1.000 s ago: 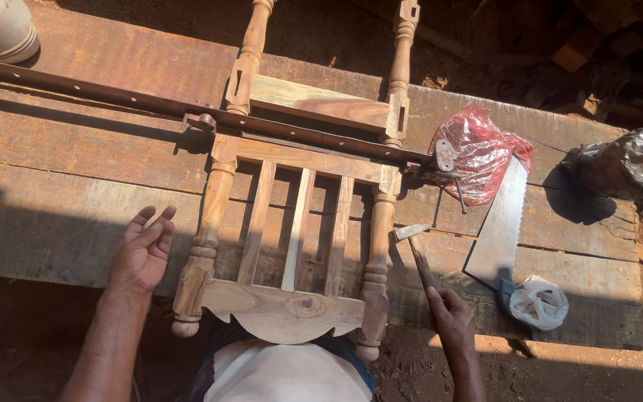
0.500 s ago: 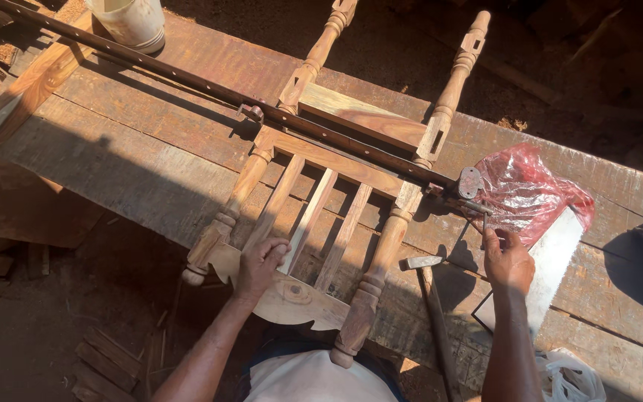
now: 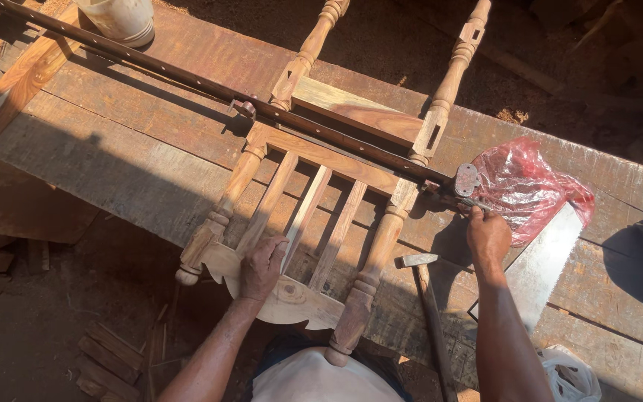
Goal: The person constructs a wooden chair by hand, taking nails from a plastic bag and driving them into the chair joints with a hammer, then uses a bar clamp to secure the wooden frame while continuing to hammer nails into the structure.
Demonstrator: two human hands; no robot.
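A wooden chair back with turned posts and slats lies flat on the plank workbench. A long dark metal bar clamp runs across it. My left hand rests on the carved top rail, fingers curled over a slat. At the clamp's end my right hand grips the clamp's handle, just below its round screw head.
A hammer lies beside the right post. A hand saw and a red plastic bag sit to the right. A pale bucket stands at the top left. Scrap wood covers the ground.
My left hand moved from the bench onto the chair's top rail. My right hand rose from near the hammer to the clamp's end. The view shifted left.
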